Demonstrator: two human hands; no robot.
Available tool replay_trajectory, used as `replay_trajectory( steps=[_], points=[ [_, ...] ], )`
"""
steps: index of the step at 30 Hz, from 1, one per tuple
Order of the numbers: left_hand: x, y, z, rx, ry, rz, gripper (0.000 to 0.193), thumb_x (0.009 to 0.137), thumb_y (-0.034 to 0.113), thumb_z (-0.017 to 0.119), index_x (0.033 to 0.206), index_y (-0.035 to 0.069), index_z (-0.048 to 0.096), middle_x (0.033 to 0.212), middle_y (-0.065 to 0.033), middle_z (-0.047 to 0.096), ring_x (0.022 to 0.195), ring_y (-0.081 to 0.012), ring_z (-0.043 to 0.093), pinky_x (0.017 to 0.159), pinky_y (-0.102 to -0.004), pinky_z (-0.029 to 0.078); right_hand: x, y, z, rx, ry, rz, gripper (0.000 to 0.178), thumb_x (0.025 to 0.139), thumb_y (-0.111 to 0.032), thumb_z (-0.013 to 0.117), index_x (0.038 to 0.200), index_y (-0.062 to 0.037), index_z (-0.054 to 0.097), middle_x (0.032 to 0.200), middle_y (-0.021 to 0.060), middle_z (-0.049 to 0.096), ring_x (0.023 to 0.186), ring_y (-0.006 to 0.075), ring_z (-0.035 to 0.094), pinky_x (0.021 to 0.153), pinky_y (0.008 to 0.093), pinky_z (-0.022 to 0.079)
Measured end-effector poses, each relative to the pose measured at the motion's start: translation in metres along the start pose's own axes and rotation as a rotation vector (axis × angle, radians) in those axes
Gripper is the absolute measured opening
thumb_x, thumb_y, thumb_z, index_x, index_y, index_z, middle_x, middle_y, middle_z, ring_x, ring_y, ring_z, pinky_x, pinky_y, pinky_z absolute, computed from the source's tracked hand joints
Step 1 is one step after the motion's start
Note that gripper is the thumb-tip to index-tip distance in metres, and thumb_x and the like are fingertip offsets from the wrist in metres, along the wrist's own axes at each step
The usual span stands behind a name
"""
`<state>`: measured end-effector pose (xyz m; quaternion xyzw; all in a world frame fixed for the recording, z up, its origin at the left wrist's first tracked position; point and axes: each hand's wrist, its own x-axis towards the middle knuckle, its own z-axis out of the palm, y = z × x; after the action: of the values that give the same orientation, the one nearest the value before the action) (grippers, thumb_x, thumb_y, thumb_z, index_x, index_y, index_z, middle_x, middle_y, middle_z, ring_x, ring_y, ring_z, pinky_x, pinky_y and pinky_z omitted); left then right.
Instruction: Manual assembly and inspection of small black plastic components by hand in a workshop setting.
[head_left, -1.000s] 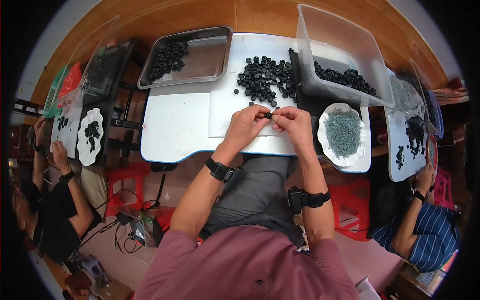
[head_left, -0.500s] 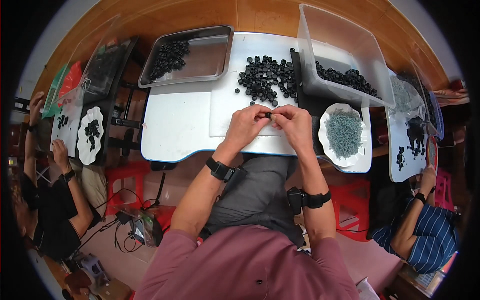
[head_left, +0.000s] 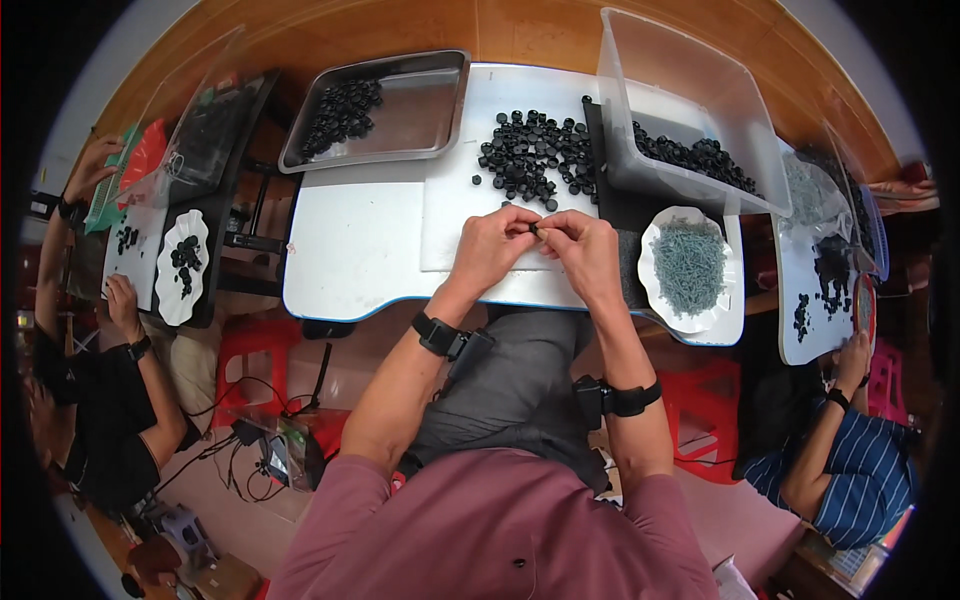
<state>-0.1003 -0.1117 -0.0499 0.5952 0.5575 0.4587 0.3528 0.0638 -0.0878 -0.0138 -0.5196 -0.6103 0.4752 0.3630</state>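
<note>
My left hand point(head_left: 486, 250) pinches a small black round cap point(head_left: 533, 228) between thumb and fingertips, just above the table's near half. From the other side, my right hand point(head_left: 588, 252) is closed with its fingertips together against the cap. Anything tiny within the right pinch is too small to make out. Just beyond my hands a loose heap of similar black caps point(head_left: 535, 150) lies on a white board point(head_left: 450, 215). To the right of my right hand is a white scalloped plate point(head_left: 650, 282) piled with thin grey-green screw-like pieces point(head_left: 690, 265).
A metal tray point(head_left: 425, 152) with black caps stands at the far left of the white table point(head_left: 350, 250). A clear plastic bin point(head_left: 680, 185) of black caps stands at the far right, partly on a black mat point(head_left: 622, 215). Co-workers sit at tables on both sides.
My hands stay almost in place, with fingertips slightly shifted around the cap. At the left, a co-worker's far hand has moved onto the green basket.
</note>
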Motion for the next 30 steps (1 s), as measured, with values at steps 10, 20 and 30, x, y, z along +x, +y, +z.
replay_trajectory(
  steps=[10,20,30],
  points=[
    [0.002,0.002,-0.013,-0.156,-0.138,-0.064,0.031,0.09,0.005,0.075,0.12,-0.003,0.071,0.106,-0.0107,0.077,0.099,-0.0154,0.072,0.09,-0.029,0.058,0.004,0.013,0.002,0.087,0.0,0.018,0.013,0.088,-0.002,0.072,0.097,0.0049,0.077,0.076,0.0104,0.075,0.068,0.011,0.069,0.063,0.0259,0.054],
    [0.003,0.001,-0.01,-0.267,-0.141,-0.124,0.029,0.091,0.003,0.076,0.117,-0.007,0.071,0.106,-0.0119,0.076,0.097,-0.0137,0.072,0.087,-0.0259,0.057,-0.001,0.013,0.001,0.077,-0.014,-0.07,0.014,0.093,0.002,0.067,0.103,0.0048,0.076,0.084,0.0109,0.075,0.069,0.0121,0.069,0.066,0.0264,0.055],
    [0.004,0.004,-0.013,-0.275,-0.137,-0.165,0.029,0.091,0.006,0.076,0.117,-0.006,0.071,0.105,-0.0112,0.077,0.095,-0.0128,0.072,0.084,-0.025,0.057,-0.003,0.008,-0.001,-0.071,-0.004,-0.256,0.014,0.093,0.002,0.066,0.103,0.0035,0.076,0.088,0.0108,0.075,0.074,0.0137,0.07,0.068,0.0282,0.056]
  ],
)
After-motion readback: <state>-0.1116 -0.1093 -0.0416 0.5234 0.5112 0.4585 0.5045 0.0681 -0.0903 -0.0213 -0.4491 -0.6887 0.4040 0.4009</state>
